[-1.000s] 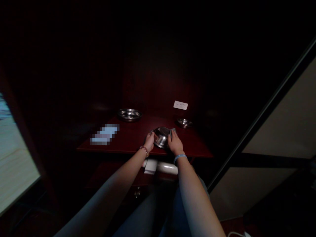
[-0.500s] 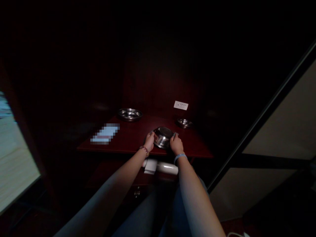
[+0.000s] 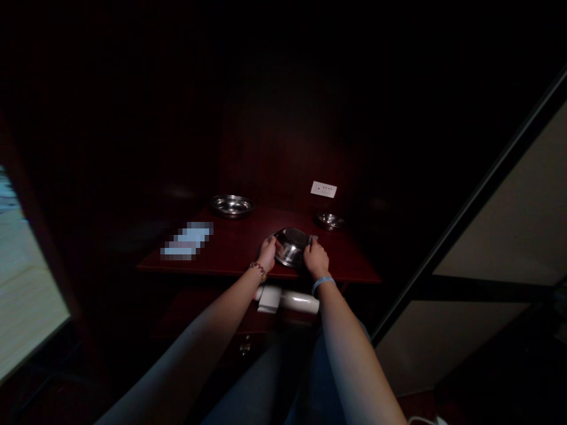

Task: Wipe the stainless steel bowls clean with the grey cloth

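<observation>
Near the front edge of the tabletop (image 3: 230, 254), holds upturned metal bowl (image 3: 290, 251) midway between left hand (image 3: 267, 255) and right hand (image 3: 316, 260), with both grips closed on opposite sides, grey cloth (image 3: 314, 238) at the right.

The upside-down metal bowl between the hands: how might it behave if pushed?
The bowl looks like thin, shiny metal, so probably stiff and light for its size. Its smooth, sloping side might slip under the left hand or right hand.
</observation>
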Available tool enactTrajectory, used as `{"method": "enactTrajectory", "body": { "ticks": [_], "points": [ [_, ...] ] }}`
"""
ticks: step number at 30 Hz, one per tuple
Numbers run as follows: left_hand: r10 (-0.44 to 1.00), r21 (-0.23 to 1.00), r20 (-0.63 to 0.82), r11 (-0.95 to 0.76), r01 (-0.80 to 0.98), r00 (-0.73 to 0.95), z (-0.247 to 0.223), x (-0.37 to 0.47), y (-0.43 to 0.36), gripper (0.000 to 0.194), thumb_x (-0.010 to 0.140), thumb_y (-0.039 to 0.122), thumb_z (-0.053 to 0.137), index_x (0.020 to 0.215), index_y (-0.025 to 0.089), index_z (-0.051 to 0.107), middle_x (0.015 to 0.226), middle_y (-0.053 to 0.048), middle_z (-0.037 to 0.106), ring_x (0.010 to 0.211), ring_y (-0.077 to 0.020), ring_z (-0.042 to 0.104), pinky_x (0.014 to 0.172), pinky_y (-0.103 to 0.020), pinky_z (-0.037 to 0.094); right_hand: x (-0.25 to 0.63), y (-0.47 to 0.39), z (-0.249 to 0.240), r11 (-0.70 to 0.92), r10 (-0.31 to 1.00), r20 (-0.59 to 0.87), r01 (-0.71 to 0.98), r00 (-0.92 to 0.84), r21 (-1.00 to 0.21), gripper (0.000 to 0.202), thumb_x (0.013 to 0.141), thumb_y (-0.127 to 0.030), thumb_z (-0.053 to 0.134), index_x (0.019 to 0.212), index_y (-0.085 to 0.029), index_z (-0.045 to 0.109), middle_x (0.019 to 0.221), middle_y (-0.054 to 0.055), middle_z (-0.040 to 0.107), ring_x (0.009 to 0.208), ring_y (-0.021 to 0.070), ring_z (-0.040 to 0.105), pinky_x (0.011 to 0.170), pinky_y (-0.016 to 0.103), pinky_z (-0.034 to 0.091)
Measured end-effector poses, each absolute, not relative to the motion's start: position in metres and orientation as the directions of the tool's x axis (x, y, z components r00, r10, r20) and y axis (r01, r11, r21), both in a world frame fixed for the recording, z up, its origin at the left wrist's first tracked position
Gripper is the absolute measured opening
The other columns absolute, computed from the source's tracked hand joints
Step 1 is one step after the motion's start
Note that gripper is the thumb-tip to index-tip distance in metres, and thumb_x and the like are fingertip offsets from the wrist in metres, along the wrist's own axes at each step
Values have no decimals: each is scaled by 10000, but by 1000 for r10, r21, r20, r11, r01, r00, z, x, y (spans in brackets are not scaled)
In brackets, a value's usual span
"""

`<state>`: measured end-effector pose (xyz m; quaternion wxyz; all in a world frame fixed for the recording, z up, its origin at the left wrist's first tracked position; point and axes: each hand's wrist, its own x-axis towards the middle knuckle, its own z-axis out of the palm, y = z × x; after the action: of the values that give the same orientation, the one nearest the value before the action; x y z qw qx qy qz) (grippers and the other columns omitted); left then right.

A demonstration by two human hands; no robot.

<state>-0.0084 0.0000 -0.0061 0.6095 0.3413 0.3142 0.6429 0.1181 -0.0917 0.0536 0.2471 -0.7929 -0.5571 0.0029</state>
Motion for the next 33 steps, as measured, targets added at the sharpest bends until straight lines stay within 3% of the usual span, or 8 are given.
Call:
{"method": "enactTrajectory", "body": {
  "ticks": [5,9,18,24,33],
  "points": [
    [997,815,69,-70,-575,-24,-5,-8,0,298,862,369,659,664,199,516,509,35,538,442,-97,469,505,-230,342,114,-92,47,-83,895,398,952,201,-294,565,975,-204,337,1536,-167,392,1533,136,479,1358,265,507,1102,400,425],
    [998,804,57,-66,-591,-34,-5,-7,0,291,843,359,680,666,189,524,523,38,538,458,-91,474,517,-225,348,107,-88,41,70,887,461,973,42,-222,566,975,-188,345,1537,-150,402,1588,102,408,1472,238,341,1206,406,299],
    [996,770,85,-88,-632,-35,-6,-9,2,153,800,298,697,807,175,607,733,-4,641,683,-125,598,710,-254,467,86,-92,45,289,850,495,944,-178,-157,555,1024,-419,386,1534,-202,418,1619,64,356,1497,235,300,1231,414,252],
    [993,762,109,-59,-645,38,-12,-13,2,80,776,174,630,842,207,600,808,-38,666,788,-184,646,751,-306,495,74,-97,46,402,817,473,914,-329,-59,501,1027,-409,405,1507,-277,458,1602,1,393,1527,234,220,1250,443,195],
    [995,761,91,-40,-648,45,-14,-8,5,91,808,199,560,889,197,600,892,-72,688,866,-176,652,810,-299,495,71,-94,48,367,822,482,929,-303,-41,475,1051,-369,342,1500,-272,468,1588,-11,418,1513,222,253,1248,428,194]
  ]
}}
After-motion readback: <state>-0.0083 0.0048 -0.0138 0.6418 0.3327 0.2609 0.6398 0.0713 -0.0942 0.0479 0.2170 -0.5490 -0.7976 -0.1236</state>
